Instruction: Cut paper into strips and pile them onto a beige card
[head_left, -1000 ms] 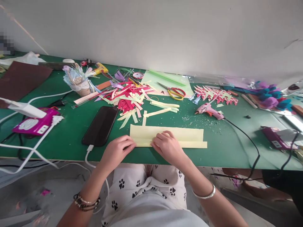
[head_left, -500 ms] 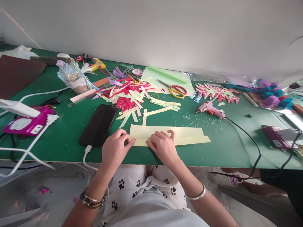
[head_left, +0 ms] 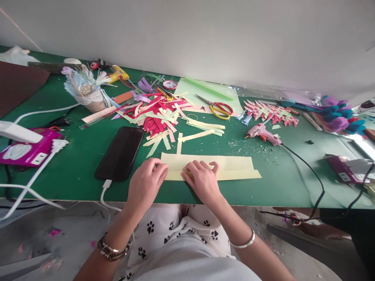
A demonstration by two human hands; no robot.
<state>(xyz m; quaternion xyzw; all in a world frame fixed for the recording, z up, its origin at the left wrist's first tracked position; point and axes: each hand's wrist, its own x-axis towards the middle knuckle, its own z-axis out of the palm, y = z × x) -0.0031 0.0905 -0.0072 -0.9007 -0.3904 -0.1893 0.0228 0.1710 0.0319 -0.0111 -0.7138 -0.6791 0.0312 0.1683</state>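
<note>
Pale yellow paper (head_left: 234, 163) lies flat on the green counter (head_left: 246, 195), close to the front edge, long side running L–R. A narrow band along its near side looks folded over, and its R end juts out past the wider part behind.

L hand (head_left: 144, 182) is at the paper's L end, palm down, wrist angled in from the near L; thumb & index tips are together, but can't tell if any paper is caught btwn them. R hand (head_left: 202, 179) is palm down on the paper, L of its middle, fingers curled, thumb toward the near edge, little finger lifted a bit; can't tell if thumb & fingers meet.

Far L, a small lace-trimmed basket (head_left: 95, 102) leans to one side w/ blue, white & lilac decorations in its top. Black phone (head_left: 120, 154) w/ white cable is just L of the L hand. Pink, red & pale strips (head_left: 159, 117) are piled behind the paper; red/yellow-handled scissors (head_left: 218, 109) lie farther back, pink glue gun (head_left: 263, 133) back R.
</note>
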